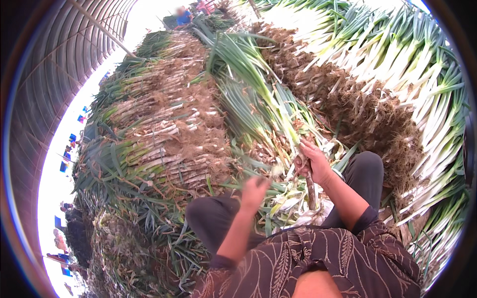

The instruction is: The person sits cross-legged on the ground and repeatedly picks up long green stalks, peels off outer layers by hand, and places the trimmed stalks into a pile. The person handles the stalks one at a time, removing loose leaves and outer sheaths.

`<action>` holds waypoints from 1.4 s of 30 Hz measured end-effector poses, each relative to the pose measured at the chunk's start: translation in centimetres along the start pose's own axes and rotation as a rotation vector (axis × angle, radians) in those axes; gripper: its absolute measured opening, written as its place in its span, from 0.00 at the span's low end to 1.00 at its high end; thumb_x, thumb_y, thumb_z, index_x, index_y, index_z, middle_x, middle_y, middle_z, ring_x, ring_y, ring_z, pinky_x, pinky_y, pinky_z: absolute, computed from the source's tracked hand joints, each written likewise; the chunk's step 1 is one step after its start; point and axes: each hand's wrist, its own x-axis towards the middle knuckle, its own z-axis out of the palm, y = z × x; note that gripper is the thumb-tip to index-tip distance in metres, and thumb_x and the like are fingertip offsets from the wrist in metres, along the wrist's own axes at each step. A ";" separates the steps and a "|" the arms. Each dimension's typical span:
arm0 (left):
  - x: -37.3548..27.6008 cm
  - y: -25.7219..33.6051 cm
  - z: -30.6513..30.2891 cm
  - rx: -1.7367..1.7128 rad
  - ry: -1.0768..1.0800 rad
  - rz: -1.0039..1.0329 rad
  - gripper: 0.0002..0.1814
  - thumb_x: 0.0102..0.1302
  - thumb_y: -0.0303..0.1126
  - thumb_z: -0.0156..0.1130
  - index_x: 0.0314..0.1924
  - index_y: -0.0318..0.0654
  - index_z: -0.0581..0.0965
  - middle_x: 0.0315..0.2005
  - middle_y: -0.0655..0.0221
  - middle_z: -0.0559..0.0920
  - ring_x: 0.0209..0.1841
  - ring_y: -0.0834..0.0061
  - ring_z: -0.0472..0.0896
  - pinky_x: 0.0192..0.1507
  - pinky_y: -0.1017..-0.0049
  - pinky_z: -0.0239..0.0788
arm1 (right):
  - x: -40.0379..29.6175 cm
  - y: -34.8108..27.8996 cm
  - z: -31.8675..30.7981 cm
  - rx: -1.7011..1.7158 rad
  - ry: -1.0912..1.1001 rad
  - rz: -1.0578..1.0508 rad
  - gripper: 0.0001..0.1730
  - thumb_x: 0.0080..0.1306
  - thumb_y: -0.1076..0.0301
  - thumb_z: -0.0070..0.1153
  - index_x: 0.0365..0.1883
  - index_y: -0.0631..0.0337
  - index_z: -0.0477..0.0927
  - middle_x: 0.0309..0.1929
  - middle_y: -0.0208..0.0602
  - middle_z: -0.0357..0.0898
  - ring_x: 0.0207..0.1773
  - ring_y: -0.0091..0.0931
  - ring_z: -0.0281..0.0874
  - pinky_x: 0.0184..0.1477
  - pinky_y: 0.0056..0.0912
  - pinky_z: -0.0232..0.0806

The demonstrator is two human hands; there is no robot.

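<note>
My right hand (313, 160) is closed around the stalk of a large green onion (274, 100). Its pale stem slopes away from me and its long green leaves fan out at the far end. Below that hand a brown, soil-stained stem (311, 193) points towards my lap; whether it belongs to the same plant is unclear. My left hand (255, 192) is blurred by motion, a short way left of the stalk, and its fingers cannot be made out. Between my knees lie peeled pale leaf sheaths (294, 203) and green scraps.
On the left lies a long heap of unpeeled green onions (167, 130), roots inward. Cleaned white-stemmed onions (372, 63) line the right, with brown roots (387, 119) facing me. A ribbed curved roof (63, 56) arches at left. A person in blue (183, 16) is far off.
</note>
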 end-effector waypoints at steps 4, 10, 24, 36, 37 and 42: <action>5.0 6.7 -1.2 -0.485 0.180 0.295 0.32 0.59 0.40 0.68 0.58 0.27 0.70 0.48 0.53 0.79 0.55 0.64 0.75 0.57 0.72 0.66 | -0.4 1.5 0.8 -0.207 -0.121 0.031 0.31 0.68 0.67 0.49 0.68 0.61 0.59 0.51 0.37 0.74 0.40 0.23 0.77 0.37 0.23 0.72; 5.3 6.2 -1.0 -0.984 0.333 0.177 0.15 0.55 0.18 0.66 0.45 0.30 0.78 0.34 0.66 0.83 0.35 0.74 0.79 0.40 0.76 0.71 | -1.8 1.9 2.0 -0.104 -0.398 0.395 0.35 0.68 0.67 0.53 0.72 0.54 0.54 0.40 0.29 0.74 0.29 0.16 0.69 0.31 0.16 0.65; 5.3 4.6 0.9 -0.894 0.530 0.283 0.09 0.53 0.17 0.67 0.34 0.36 0.78 0.31 0.67 0.82 0.31 0.75 0.80 0.31 0.74 0.75 | -1.7 3.2 1.0 -1.442 -0.134 -0.452 0.30 0.60 0.67 0.56 0.63 0.50 0.68 0.45 0.47 0.79 0.40 0.46 0.77 0.41 0.45 0.70; 5.8 8.8 -6.2 -0.436 0.679 0.271 0.18 0.63 0.42 0.63 0.40 0.34 0.71 0.32 0.67 0.78 0.26 0.78 0.74 0.28 0.81 0.69 | -1.0 3.9 -2.6 -0.853 -0.406 -0.397 0.36 0.59 0.68 0.58 0.67 0.55 0.65 0.37 0.28 0.80 0.33 0.15 0.70 0.37 0.21 0.66; 6.4 10.0 -6.9 -0.455 0.752 0.226 0.15 0.63 0.39 0.64 0.36 0.34 0.72 0.29 0.68 0.78 0.23 0.80 0.71 0.24 0.81 0.65 | -0.9 3.9 -2.8 -0.824 -0.379 -0.345 0.36 0.59 0.68 0.58 0.67 0.56 0.65 0.37 0.28 0.80 0.32 0.15 0.69 0.36 0.20 0.65; 7.9 10.7 -8.8 -0.545 0.614 0.355 0.06 0.63 0.28 0.60 0.28 0.36 0.77 0.18 0.74 0.73 0.19 0.83 0.67 0.21 0.81 0.59 | 0.5 5.1 -5.5 -0.744 -0.274 -0.248 0.31 0.62 0.69 0.56 0.66 0.57 0.67 0.36 0.24 0.78 0.33 0.13 0.68 0.35 0.19 0.64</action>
